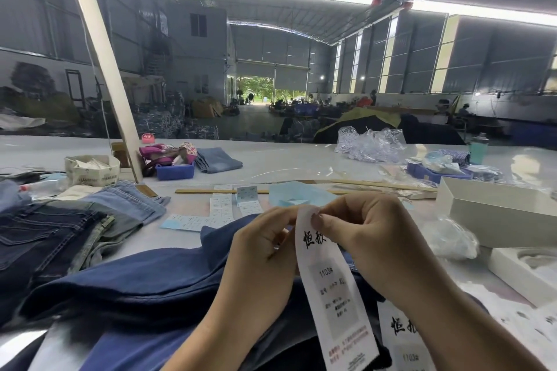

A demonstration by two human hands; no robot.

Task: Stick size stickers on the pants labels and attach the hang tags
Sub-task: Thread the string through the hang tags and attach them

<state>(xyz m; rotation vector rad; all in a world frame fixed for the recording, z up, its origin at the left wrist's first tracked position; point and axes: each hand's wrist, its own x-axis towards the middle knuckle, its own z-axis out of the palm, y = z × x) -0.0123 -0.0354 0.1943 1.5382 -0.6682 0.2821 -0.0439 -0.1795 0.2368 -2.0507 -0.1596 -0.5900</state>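
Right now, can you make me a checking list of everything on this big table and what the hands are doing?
Surface: long pale table, glossy, mostly covered near the person.
Job's things: white hang tag held up over dark blue pants; sticker sheets lie flat behind it; a second tag lies lower right.
Clutter: stacked jeans, blue bin, crumpled plastic bags, open white box.
Hands: left hand and right hand both pinch the tag's top end.
Cables: a thin cord hangs by the slanted post.
Surroundings: big factory hall, open doorway far back.
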